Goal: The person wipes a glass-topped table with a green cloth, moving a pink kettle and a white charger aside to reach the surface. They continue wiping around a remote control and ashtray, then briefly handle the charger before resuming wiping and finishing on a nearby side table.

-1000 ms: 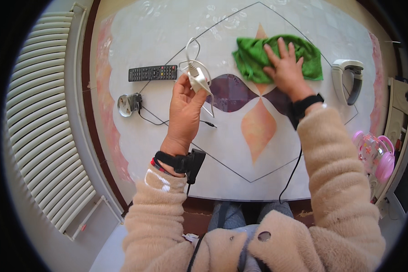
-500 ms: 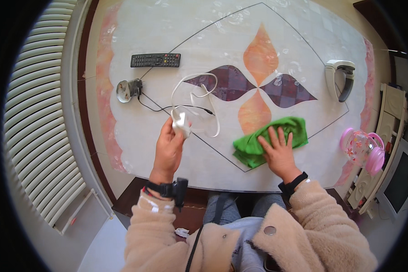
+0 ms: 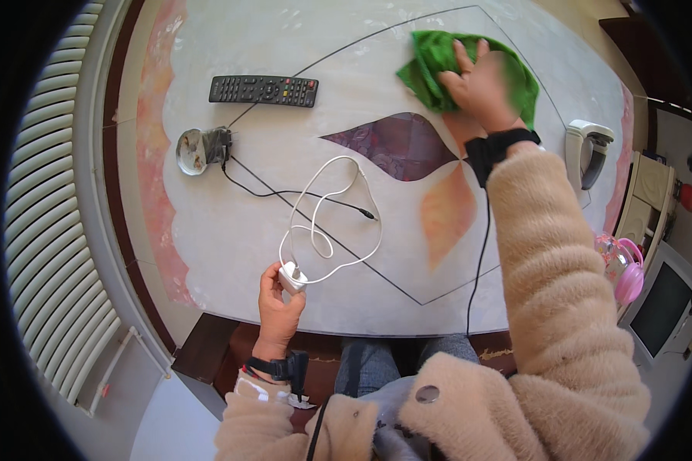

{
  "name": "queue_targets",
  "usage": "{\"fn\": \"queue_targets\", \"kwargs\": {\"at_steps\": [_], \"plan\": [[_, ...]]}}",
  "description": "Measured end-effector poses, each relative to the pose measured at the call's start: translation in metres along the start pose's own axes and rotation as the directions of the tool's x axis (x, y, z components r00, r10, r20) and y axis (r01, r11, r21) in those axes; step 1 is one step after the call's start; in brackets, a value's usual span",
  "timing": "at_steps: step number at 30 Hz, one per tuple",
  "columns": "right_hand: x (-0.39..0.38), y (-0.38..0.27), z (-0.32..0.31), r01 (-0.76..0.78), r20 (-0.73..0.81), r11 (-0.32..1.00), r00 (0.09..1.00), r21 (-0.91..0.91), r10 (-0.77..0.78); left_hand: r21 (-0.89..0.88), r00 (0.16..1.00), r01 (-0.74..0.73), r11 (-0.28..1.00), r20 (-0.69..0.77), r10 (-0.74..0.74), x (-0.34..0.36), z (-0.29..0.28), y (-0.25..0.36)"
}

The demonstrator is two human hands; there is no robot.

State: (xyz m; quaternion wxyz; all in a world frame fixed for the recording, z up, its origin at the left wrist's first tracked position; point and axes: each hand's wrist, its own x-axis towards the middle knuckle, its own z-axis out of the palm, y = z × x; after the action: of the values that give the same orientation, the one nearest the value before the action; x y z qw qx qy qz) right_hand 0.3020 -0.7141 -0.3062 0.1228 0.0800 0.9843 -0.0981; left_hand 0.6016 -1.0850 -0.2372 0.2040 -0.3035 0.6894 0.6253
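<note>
Near the table's front edge, my left hand [image 3: 280, 309] is closed on a white charger [image 3: 293, 278] whose white cable [image 3: 333, 266] lies in loose loops over the table [image 3: 254, 230]. At the back right my right hand [image 3: 482, 91] presses on a crumpled green cloth [image 3: 427, 65] with its fingers spread, partly blurred. A black remote [image 3: 263, 91] lies at the back left. Below it a round glass dish [image 3: 194, 150] rests against a dark adapter with a black cord [image 3: 263, 192].
A white, dark-gripped device [image 3: 587, 152] stands on the table's right. Beyond it are a pink-handled clear floral container [image 3: 627, 276], a cream cabinet [image 3: 640, 215] and a screen [image 3: 661, 303]. A white radiator [image 3: 46, 223] runs along the left wall, and a brown bench [image 3: 250, 334] shows under the table.
My right hand moved the cloth down toward the front, then up to the back right. My left hand came down toward the front edge with the charger, the cable spreading out behind it.
</note>
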Motion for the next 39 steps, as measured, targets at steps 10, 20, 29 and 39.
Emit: {"fn": "queue_targets", "kwargs": {"at_steps": [10, 20, 29, 39], "plan": [[-0.093, -0.070, 0.012, 0.446, 0.033, 0.895, 0.895, 0.011, -0.446, -0.094, 0.994, 0.067, 0.993, 0.087, -0.059, 0.003, -0.001, 0.012], [-0.221, -0.060, -0.048, 0.293, -0.010, 0.891, 0.951, 0.348, -0.309, -0.067, 0.977, -0.160, 0.985, 0.131, 0.168, -0.025, 0.019, 0.060], [-0.292, -0.123, -0.124, -0.510, 0.542, 0.183, 0.776, 0.840, -0.323, 0.163, 0.900, -0.386, 0.908, 0.283, 0.332, -0.075, 0.044, 0.106], [-0.342, -0.128, -0.160, -0.303, 0.362, 0.305, 0.918, 0.903, -0.159, 0.328, 0.837, -0.476, 0.816, 0.454, 0.306, -0.123, 0.044, 0.150]]}}
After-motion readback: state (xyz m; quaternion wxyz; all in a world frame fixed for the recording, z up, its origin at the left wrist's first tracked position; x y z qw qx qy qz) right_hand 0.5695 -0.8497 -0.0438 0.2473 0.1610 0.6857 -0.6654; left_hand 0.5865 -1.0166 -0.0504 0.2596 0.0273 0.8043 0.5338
